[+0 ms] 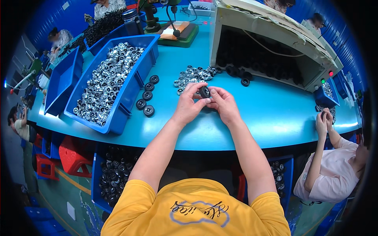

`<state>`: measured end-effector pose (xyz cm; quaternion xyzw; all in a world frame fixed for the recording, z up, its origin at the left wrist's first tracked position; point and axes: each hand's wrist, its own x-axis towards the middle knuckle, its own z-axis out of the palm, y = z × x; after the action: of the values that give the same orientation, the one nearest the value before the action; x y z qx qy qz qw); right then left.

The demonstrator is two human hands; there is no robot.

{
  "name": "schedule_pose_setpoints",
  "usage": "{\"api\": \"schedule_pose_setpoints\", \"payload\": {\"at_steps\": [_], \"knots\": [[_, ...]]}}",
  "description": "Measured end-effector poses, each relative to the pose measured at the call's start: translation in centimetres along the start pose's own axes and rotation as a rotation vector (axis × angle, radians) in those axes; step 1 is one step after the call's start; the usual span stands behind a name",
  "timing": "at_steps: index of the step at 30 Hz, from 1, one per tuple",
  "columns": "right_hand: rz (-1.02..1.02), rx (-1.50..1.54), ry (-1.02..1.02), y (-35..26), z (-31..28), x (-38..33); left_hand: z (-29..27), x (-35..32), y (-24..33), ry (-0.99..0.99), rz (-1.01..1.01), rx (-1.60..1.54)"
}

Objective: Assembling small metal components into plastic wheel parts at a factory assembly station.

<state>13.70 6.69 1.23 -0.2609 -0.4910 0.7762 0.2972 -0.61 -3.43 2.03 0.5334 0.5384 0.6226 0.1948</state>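
Between both hands, above the turquoise table (181, 133), is a small black wheel (204, 92) with a shiny hub. My left hand (191, 103) is closed, its thumb and fingers pinching the wheel from the left. From the right, my right hand (223, 103) grips it too, with thumb and fingertips at its rim. Just beyond my hands lies a loose pile of silvery hub pieces (193, 74). Left of my hands, several finished-looking black wheels (147, 95) rest on the table next to a blue bin (130, 92) full of shiny hubs (106, 86).
A beige metal box (271, 19) with an open front holds many black tyres (245, 82), some spilling out. Another blue bin (65, 78) stands far left. Below the table edge are blue crates (96, 177) of wheels. A seated co-worker (334, 169) works at the right.
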Motion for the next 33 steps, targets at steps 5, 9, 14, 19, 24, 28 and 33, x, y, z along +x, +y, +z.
{"api": "schedule_pose_setpoints", "payload": {"at_steps": [5, 9, 14, 19, 24, 28, 33], "knots": [[-0.114, -0.147, -0.086, -0.1, 0.9, -0.2, 0.0, -0.2, -0.4, 0.018, 0.119, 0.296], [-0.017, 0.030, -0.178, -0.7, 0.8, -0.4, 0.0, -0.2, 0.1, 0.117, 0.094, 0.260], [0.023, 0.078, -0.124, -0.6, 0.6, -0.2, 0.0, -0.1, 0.7, 0.084, 0.145, 0.363], [-0.037, -0.003, -0.017, -0.2, 0.5, 0.1, 0.0, -0.2, 0.0, 0.057, 0.212, 0.421], [-0.136, -0.206, 0.085, 0.7, 0.2, 0.2, 0.3, -0.3, -0.2, 0.021, 0.329, 0.495], [-0.030, -0.003, -0.013, -0.1, 0.2, -0.2, 0.0, -0.4, -0.2, 0.021, 0.264, 0.451], [0.003, -0.025, 0.003, 0.0, 0.0, 0.1, 0.0, -0.3, -0.4, 0.009, 0.189, 0.388]]}}
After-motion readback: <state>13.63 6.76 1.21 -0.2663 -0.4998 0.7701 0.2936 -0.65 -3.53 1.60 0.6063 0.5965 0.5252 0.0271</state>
